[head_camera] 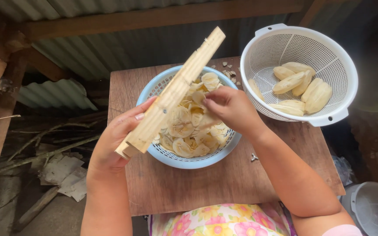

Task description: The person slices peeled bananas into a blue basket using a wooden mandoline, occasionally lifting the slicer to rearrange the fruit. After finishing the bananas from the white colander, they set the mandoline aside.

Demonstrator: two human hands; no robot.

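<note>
My left hand (117, 137) grips the near end of a long wooden slicer board (178, 85), held tilted up over a light blue basket (180, 159). The basket holds a heap of thin pale slices (187, 131). My right hand (230, 107) is curled over the slices beside the board, fingers pinched together; what it holds is hidden. A white colander (259, 46) at the back right holds several peeled pale fruits (300, 85).
Both baskets sit on a small brown wooden table (224, 179) with scraps near its far edge (229, 72). Corrugated metal sheets (110, 48) and wooden beams stand behind. Sticks and paper (62, 172) lie on the ground at left. A grey tub (375, 209) stands at lower right.
</note>
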